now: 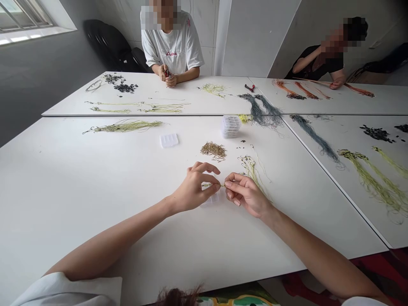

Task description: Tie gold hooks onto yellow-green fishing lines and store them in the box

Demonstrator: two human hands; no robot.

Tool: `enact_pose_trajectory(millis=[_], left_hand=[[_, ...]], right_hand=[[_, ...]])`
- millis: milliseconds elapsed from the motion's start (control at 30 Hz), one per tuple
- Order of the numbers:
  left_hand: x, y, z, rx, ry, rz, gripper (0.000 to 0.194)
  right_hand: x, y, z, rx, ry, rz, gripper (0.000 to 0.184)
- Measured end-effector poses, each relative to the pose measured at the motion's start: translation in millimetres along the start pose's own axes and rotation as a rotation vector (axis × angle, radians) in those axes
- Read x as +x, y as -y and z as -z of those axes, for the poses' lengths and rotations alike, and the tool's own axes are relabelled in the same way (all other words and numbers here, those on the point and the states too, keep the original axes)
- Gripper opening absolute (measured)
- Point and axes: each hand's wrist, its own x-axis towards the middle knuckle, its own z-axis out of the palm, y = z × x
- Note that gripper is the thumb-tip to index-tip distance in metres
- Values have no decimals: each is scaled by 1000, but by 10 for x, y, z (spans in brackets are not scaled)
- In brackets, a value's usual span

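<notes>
The left hand (193, 189) and the right hand (246, 195) are close together above a white table (63, 199). A thin yellow-green thread (211, 185) goes across the small gap between them. The left thumb (214, 187) presses on one part of it, and the right fingertips (228, 183) pinch the part next to that, so both hands are holding it tight. A small clear plastic box (210, 200) sits just under the left hand. A messy bunch of yellow-green threads (251, 172) lies near the right hand, and a little heap of thin gold-brown strings (213, 150) lies farther up the table.
</notes>
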Motion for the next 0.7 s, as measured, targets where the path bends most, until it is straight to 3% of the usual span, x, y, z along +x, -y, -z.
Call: enact_pose_trajectory(millis=[300,500,700], left_hand=[[-1,-8,7,14,-4,3,21],[-28,-8,-26,91,-37,-98,21],[-37,-33,-57,176,-58,-166,20]], right_hand=[[26,-11,40,-8,20,16,22],[53,-24,76,-16,57,-105,33],[47,-42,67,-28,145,-151,30]])
